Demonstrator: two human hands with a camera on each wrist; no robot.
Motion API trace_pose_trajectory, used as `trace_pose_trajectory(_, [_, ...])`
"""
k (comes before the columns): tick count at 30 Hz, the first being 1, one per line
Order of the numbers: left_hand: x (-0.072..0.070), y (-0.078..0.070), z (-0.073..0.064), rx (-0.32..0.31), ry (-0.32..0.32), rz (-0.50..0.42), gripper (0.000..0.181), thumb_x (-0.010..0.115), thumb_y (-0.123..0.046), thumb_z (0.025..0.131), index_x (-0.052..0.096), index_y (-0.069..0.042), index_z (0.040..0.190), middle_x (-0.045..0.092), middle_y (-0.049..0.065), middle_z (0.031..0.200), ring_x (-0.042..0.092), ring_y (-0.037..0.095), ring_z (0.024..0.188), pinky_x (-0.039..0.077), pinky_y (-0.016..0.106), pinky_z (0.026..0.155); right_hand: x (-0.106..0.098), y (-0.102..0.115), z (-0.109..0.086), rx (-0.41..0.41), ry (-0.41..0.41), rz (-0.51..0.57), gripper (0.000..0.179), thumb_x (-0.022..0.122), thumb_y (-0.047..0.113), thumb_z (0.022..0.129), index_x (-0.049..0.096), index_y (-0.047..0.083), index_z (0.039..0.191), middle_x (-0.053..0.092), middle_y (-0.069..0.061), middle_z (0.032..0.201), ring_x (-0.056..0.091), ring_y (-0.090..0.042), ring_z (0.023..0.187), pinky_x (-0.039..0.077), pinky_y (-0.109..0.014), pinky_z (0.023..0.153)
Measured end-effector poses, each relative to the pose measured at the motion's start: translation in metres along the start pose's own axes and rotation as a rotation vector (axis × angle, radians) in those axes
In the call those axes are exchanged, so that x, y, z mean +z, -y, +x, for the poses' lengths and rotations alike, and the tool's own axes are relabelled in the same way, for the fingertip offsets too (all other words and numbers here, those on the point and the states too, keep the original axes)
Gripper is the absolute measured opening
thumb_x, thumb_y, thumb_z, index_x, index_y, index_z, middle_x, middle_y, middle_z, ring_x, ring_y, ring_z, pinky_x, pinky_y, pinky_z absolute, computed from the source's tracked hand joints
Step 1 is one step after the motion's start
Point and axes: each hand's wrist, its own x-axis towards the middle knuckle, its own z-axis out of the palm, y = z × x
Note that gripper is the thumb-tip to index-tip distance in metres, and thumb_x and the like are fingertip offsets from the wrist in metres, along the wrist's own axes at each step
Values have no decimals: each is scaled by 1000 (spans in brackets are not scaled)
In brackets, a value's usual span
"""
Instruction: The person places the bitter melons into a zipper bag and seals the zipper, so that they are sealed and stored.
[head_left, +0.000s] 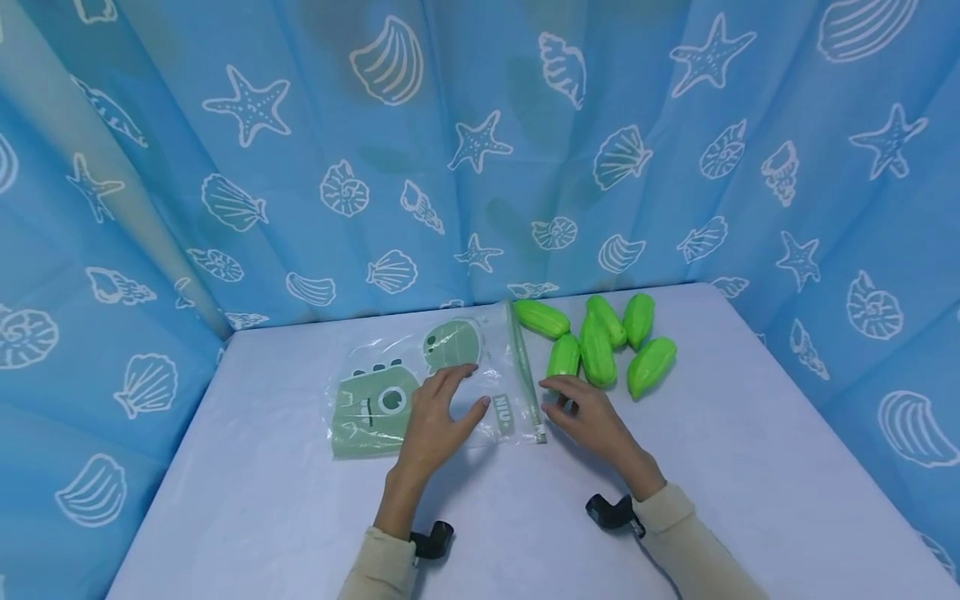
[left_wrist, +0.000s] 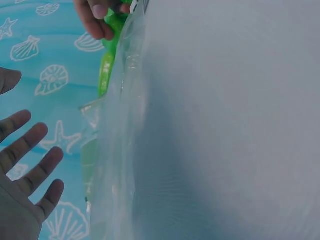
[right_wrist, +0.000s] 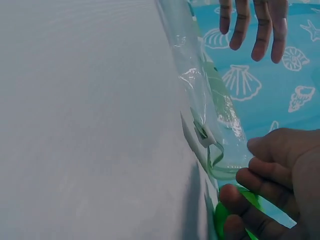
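Note:
A clear zip bag printed with a green cartoon dinosaur lies flat on the table. My left hand hovers over its middle, fingers spread and holding nothing; the left wrist view also shows those fingers apart. My right hand is beside the bag's zip edge, its fingers loosely bent. In the right wrist view, the fingers are close to the zip slider, with no grip on the bag visible. Several bright green, ridged, elongated fruit-like pieces lie just beyond the right hand.
The white-covered table fills the lower view. A blue curtain with white shells and starfish hangs behind and along both sides. Black wrist cameras sit on both wrists, below beige sleeves.

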Motion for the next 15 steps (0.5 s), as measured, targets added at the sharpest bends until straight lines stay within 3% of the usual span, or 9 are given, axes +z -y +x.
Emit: trace_pose_trajectory(15, [4, -1, -1, -26, 20, 28, 47, 66, -43, 93, 60, -22, 135, 57, -3, 136, 50, 21, 127, 40, 49, 102, 11, -14, 16, -11, 5, 8, 37, 70, 10, 94, 65, 7, 130, 61, -12, 134, 64, -24, 99, 54, -41, 83])
